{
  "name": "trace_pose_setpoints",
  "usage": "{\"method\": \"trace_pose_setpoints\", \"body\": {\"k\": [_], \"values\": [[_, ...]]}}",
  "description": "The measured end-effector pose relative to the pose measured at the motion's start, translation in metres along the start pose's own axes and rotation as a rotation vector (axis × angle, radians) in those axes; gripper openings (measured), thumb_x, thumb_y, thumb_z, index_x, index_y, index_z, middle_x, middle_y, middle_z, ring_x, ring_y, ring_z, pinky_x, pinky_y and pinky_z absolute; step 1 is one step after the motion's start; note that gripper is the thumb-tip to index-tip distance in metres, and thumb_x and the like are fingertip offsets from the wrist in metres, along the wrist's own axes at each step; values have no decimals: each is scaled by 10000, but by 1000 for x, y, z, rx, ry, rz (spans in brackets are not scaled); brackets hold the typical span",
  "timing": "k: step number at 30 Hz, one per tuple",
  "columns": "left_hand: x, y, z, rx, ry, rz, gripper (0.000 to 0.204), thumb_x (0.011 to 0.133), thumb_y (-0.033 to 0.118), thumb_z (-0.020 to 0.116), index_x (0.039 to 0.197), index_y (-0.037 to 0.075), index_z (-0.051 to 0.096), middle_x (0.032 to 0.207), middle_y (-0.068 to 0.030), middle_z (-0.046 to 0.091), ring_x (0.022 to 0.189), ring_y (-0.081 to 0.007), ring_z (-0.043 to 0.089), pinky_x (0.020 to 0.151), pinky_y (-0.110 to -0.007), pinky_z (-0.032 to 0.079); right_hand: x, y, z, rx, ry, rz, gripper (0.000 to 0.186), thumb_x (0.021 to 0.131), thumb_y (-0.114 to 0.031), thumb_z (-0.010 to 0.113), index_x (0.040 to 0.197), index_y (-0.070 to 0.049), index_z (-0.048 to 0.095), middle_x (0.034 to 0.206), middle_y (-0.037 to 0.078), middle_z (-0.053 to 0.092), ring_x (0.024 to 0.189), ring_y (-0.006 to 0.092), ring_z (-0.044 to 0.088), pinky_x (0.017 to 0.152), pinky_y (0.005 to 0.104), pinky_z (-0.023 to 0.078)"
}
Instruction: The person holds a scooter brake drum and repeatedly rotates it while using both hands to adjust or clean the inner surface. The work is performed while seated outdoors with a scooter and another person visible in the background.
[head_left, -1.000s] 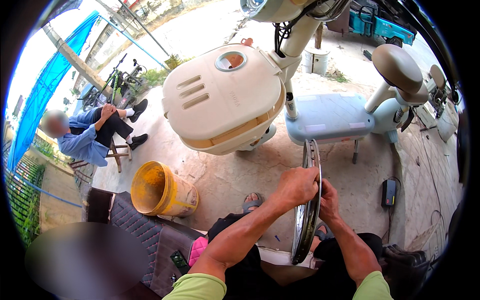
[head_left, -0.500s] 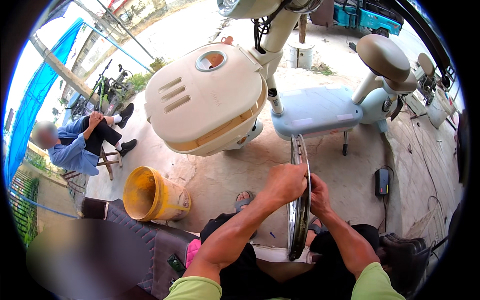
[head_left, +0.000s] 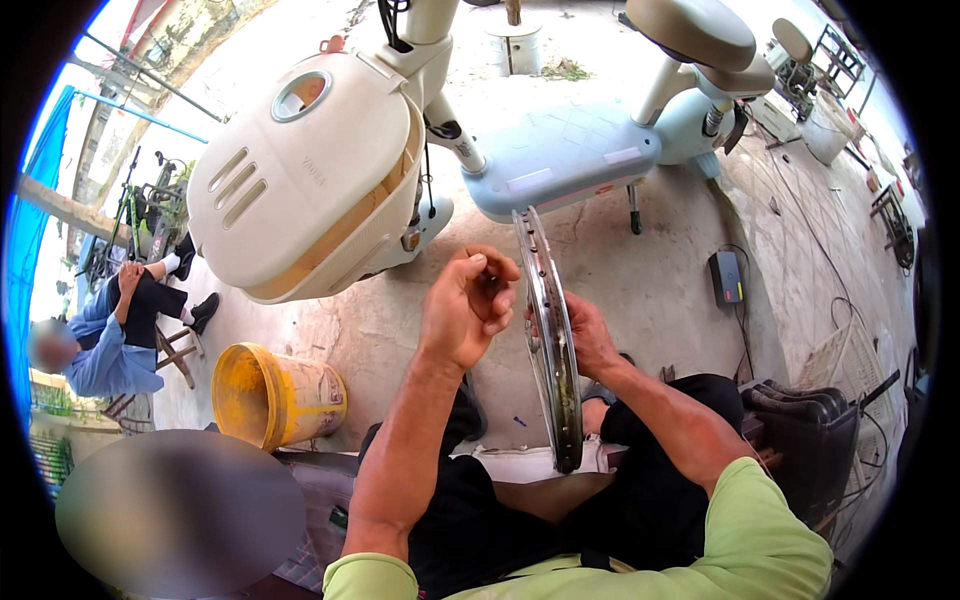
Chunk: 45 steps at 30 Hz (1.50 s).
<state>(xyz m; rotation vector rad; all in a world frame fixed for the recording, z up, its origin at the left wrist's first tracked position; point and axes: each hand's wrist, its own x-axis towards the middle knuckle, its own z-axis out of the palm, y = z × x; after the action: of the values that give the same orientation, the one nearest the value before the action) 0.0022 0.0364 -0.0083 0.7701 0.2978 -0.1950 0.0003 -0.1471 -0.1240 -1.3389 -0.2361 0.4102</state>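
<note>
Rim (head_left: pixel 560 370) of bare metal stood upright between the two hands, seen nearly edge-on, its upper end tipped slightly toward eleven o'clock and its lower end between the person's legs. Taking clock directions from its middle, the right hand (head_left: pixel 588 335) was at three o'clock, fingers and thumb closed around the metal and pinching it. The left hand (head_left: pixel 466 312) was between nine and ten o'clock, raised just beside the rim but apart from it, fingers loosely curled; whether they pinched anything small could not be told. At twelve o'clock was the pale blue footboard (head_left: pixel 560 165) of a scooter, with its brown saddle (head_left: pixel 695 30) at one and its cream lidded basket (head_left: pixel 330 190) at ten. A yellow bucket (head_left: pixel 318 395) stood between eight and nine o'clock, and farther off, near nine, sat a person in a blue shirt (head_left: pixel 115 350). A black box (head_left: pixel 727 279) with a cord rested between two and three o'clock.
</note>
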Motion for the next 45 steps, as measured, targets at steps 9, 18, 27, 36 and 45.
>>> {"method": "trace_pose_setpoints", "body": {"k": [9,18,27,36,45], "values": [[16,-22,-9,658,118,-169,243,951,288,634,846,76,579,675,-7,559,502,-71,445,419,-243,329,6,-1,-19,-295,-77,-145,227,854,-36,659,1076,-19,611,938,97,607,829,252,595,760,356,502],[15,-38,2,1163,39,7,289,899,272,673,775,17,616,674,24,531,624,-74,456,556,-274,374,9,-39,-37,-403,-159,-66,284,823,27,632,1105,-5,653,1008,135,656,901,270,660,815,381,520],[14,-34,-1,1228,9,15,336,875,291,655,785,-32,637,671,-81,625,628,-146,557,603,-338,462,21,-50,-45,-251,-153,239,194,887,-28,657,1078,-2,678,985,38,702,933,108,630,836,301,518],[12,-31,-1,1294,-20,2,349,887,305,635,824,-38,644,696,-101,637,642,-165,571,633,-354,476,23,-24,-24,-444,225,-231,241,885,-177,747,1055,-21,677,934,67,696,800,122,654,718,280,543],[10,-29,3,1287,-28,0,336,892,295,628,860,-38,657,709,-94,636,650,-162,562,639,-347,473,31,-5,-23,-225,197,-147,206,902,-175,734,1026,-21,677,918,46,685,727,104,627,664,279,532]]}}
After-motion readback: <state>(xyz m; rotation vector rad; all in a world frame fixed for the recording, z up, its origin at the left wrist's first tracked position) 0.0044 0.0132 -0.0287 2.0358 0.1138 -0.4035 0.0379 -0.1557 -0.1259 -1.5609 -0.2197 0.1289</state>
